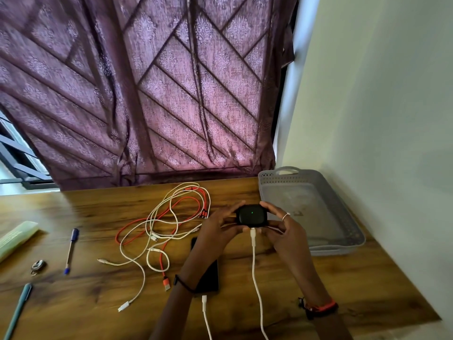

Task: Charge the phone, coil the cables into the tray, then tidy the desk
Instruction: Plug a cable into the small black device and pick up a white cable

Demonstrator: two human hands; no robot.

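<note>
Both hands hold a small black case (250, 215) with a green light above the desk; my left hand (219, 227) grips its left side and my right hand (282, 229) its right. A white cable (255, 271) is plugged into the case's near edge and runs toward me. A black phone (208, 276) lies flat under my left forearm with another white cable (205, 312) at its near end. Tangled white and red cables (169, 224) sprawl left of the hands. The grey tray (343, 217) stands at the right by the wall.
On the wooden desk's (98, 278) left part lie a blue pen (71, 251), a teal pen (18, 310), a small metal object (38, 266) and a pale green box (14, 238). A purple curtain (147, 94) hangs behind; a white wall (380, 119) borders the right.
</note>
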